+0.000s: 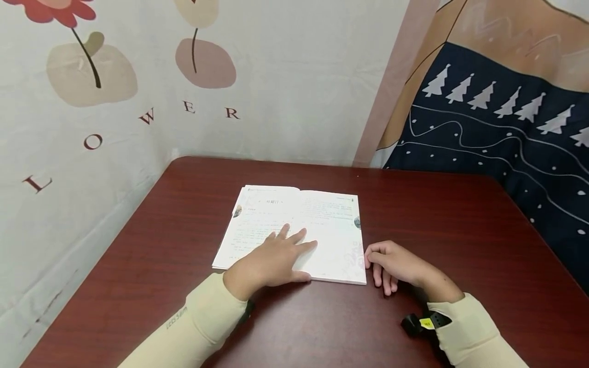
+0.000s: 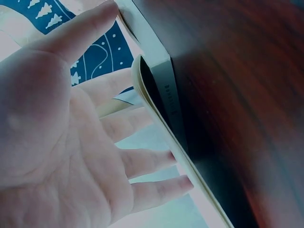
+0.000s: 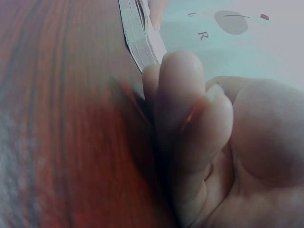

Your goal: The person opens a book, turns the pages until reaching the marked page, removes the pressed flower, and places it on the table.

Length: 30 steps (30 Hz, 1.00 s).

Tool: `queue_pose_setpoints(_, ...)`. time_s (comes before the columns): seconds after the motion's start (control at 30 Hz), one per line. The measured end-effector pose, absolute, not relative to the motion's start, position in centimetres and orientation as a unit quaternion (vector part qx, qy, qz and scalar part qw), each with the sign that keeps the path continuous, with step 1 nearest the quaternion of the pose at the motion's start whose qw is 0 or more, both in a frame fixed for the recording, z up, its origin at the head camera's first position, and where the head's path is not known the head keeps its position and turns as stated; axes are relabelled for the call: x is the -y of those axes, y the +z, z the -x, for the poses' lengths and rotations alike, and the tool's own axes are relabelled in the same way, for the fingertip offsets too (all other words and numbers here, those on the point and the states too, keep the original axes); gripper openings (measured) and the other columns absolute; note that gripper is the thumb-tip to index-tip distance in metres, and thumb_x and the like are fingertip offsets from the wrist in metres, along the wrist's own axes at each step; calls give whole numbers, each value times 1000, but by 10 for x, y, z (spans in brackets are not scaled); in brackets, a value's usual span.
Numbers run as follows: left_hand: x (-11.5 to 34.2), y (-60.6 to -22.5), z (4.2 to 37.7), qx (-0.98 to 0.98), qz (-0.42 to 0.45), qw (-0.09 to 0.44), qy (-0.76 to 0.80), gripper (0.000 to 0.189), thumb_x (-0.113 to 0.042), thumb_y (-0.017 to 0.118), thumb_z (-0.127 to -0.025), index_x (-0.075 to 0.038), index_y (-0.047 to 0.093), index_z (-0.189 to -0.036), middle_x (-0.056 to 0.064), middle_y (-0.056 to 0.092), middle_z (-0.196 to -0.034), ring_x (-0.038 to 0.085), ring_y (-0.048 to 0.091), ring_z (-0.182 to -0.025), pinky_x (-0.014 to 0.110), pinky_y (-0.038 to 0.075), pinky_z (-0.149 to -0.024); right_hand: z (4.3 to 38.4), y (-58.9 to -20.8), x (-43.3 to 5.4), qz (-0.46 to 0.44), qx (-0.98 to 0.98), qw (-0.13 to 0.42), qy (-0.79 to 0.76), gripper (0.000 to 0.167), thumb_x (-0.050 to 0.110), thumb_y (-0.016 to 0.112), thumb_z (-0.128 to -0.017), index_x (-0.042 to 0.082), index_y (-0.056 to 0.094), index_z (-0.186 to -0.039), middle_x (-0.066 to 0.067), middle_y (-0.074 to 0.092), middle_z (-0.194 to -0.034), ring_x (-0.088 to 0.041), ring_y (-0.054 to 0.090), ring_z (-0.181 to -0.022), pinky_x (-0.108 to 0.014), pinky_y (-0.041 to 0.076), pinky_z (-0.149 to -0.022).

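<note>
White paper book [image 1: 296,217], mid-frame, is already opened, no page yet gripped. It is touched by the splayed left hand [image 1: 276,259]; nothing is held in the loosely curled right hand [image 1: 398,265].

An open white rectangular paper book [image 1: 324,225] lies on the reddish-brown wooden bench [image 1: 331,322], left hand [image 1: 276,259] over it, right hand [image 1: 397,263] by its right edge.

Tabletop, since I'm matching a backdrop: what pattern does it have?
The tabletop has dark wood-grain streaks on reddish brown, clearest in the right wrist view.
</note>
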<state>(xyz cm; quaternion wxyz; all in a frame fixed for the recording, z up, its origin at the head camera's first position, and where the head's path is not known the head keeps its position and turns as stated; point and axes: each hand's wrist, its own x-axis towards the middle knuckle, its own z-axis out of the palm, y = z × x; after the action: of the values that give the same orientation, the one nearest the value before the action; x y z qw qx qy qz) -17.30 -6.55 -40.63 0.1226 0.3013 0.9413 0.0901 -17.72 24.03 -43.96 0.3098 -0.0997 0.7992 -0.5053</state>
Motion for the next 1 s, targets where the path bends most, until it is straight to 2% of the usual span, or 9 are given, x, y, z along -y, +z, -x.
queue_pose_setpoints(0.57,67,-404,172,-938,-301,141,98,60,-47,64,-95,-32,47,-150,10,31,-163,50,19,-150,65,24,-118,178,-439,-240,102,-794,314,-510,25,10,36,-103,-4,54,-93,-6,61,-59,-13,59,-39,-25,46,-38)
queue_pose_setpoints(1.0,65,-402,173,-939,-303,136,94,44,-41,45,-106,-31,50,-148,10,34,-162,51,21,-149,65,25,-117,177,-441,-240,99,-796,310,-510,25,9,36,-102,-4,55,-94,-7,61,-60,-14,60,-39,-24,45,-37)
